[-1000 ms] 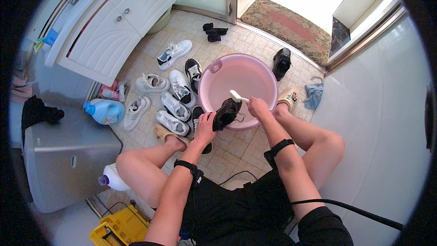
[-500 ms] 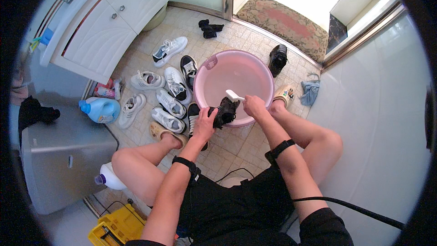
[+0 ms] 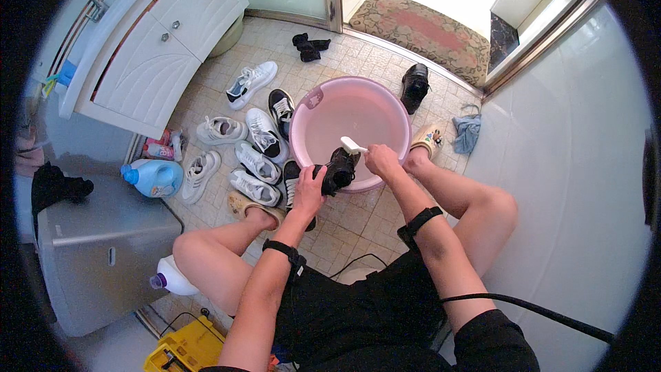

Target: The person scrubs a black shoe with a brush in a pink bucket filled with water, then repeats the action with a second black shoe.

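Observation:
Closed around the heel end of a black lace-up shoe [image 3: 339, 171], my left hand [image 3: 309, 187] keeps it over the near rim of a pink basin [image 3: 403, 107]. The basin holds cloudy water. My right hand [image 3: 382, 161] grips the handle of a white brush [image 3: 352, 145], whose head lies against or just above the shoe's toe end; I cannot tell which. The bristles are hidden. Another black shoe [image 3: 415, 89] stands beyond the basin's right side.
Several white and black sneakers [image 3: 262, 136] crowd the floor left of the basin. Black socks [image 3: 310, 47] lie farther back, a blue cloth [image 3: 467, 132] at the right. A blue detergent bottle [image 3: 153, 180] stands near a grey metal box [image 3: 103, 255]. A doormat [image 3: 423, 31] lies beyond the doorway.
The whole view has shifted slightly. Both hands keep their hold on the shoe and the brush, with barely any movement relative to the basin.

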### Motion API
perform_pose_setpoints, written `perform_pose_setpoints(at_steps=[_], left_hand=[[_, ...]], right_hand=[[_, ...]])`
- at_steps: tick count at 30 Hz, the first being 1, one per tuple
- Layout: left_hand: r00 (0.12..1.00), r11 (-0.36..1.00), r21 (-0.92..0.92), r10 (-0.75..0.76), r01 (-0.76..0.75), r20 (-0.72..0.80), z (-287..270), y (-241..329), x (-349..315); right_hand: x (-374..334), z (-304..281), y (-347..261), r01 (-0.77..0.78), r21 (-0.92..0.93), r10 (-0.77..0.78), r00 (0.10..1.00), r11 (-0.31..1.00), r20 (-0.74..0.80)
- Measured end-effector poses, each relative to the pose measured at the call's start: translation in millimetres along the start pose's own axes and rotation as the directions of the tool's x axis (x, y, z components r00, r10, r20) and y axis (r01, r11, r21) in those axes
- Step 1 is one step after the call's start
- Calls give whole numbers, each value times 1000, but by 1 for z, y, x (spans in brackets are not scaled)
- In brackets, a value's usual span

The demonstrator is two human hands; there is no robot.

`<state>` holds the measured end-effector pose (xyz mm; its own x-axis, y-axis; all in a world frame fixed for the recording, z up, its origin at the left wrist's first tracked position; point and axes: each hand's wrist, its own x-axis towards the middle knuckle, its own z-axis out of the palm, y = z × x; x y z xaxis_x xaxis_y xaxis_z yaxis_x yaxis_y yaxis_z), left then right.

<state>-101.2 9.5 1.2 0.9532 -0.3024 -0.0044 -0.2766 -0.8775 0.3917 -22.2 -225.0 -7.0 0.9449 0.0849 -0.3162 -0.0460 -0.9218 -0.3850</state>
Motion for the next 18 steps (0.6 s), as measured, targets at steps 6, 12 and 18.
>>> perform_pose_setpoints(at_steps=[6,12,18], left_hand=[[997,995,-72,-71,72,9,-9,3,-1],[1000,1000,-3,3,-2,8,-4,5,0],[1000,1000,-14,12,-12,-22,-5,3,-2]], right_hand=[[-6,-13,-36,284,95,-293,952,954,95],[9,-13,-11,9,3,-9,991,1000,137],[8,-12,-41,184,1,-181,971,983,159]])
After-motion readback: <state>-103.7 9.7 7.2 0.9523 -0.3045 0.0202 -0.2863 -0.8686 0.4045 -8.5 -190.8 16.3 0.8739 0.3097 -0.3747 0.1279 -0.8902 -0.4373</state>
